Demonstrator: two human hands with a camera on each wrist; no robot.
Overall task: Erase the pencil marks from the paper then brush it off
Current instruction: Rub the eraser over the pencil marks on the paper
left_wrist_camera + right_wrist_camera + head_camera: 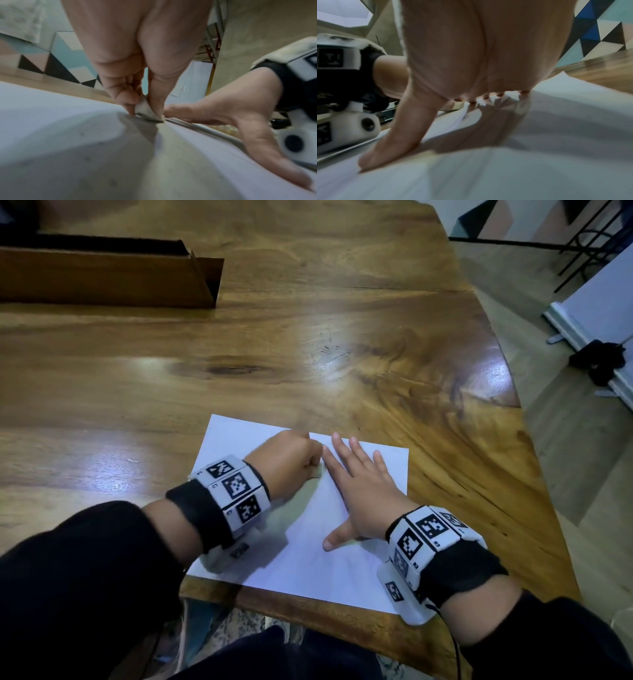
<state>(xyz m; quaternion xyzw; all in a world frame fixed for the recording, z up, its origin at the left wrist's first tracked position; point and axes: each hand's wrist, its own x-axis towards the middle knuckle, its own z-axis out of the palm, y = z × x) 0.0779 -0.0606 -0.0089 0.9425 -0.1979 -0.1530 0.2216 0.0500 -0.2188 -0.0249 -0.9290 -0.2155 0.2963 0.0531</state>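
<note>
The paper (342, 559) lay at the near edge of the table (308, 302), right of centre, its near edge almost at the table's rim. The left hand (287, 460) sat curled over the far left part of the sheet. In the left wrist view its fingertips (127, 104) pinched a small pale eraser (147, 111), whose dirty lower edge was pressed to the paper. Held low and tight like that, the eraser could probably bear down on one small spot. A short dark pencil mark (317, 477) showed just near of the hand, so the erasing looked unfinished.

The right hand (359, 491) lay flat just beside the left, fingers spread and straight, thumb splayed toward the near side, grasping nothing. It was most likely there to pin the sheet so the rubbing would not drag or crease it. Small grey specks, perhaps crumbs, dotted the paper in the left wrist view; brushing had not begun.

A wooden box (109, 278) stood far left, well apart.
</note>
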